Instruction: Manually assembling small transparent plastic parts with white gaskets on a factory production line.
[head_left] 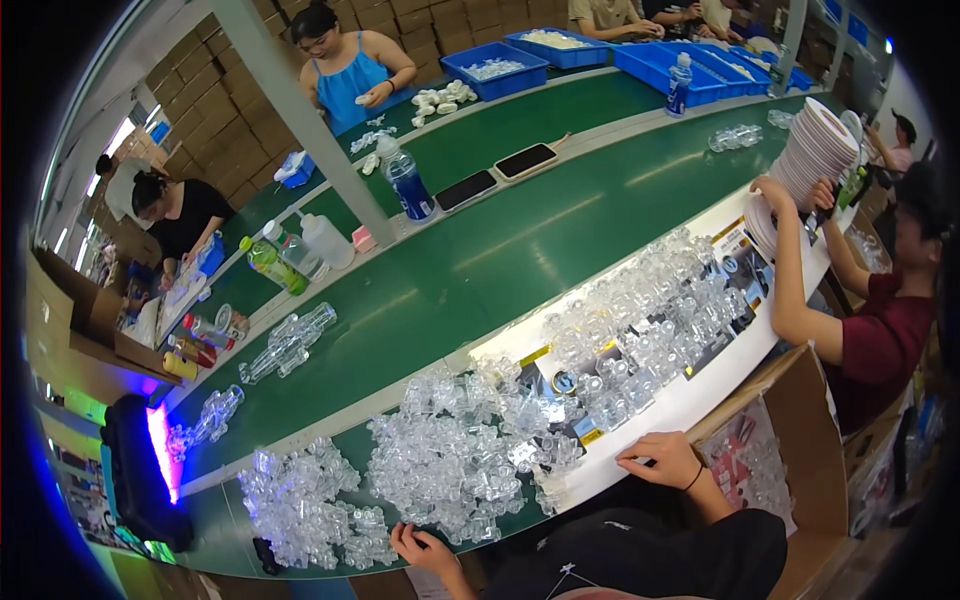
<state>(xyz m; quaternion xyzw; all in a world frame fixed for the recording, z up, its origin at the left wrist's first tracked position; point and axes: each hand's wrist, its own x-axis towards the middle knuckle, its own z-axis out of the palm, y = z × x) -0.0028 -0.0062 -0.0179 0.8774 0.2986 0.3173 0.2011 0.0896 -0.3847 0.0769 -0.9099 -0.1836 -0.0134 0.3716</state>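
My left hand (424, 551) is at the near table edge, fingers loosely bent and apart, with nothing visible in it. It lies beside a loose heap of clear plastic pieces (305, 500), close to a second, larger heap (445, 455). My right hand (664, 461) is over the front edge of the white board (600, 470), thumb and fingertips drawn together; anything between them is too small to make out. On that board, rows of clear plastic bottle-shaped pieces (640, 310) lie over dark printed sheets, to the far side of my right hand.
A green conveyor belt (480, 270) runs behind the heaps, carrying clear pieces (290, 342). Bottles (405, 180) and phones (525, 160) lie along its divider. At right, a co-worker handles stacked white discs (815, 150) above an open carton (810, 430). Blue trays (495, 70) stand across.
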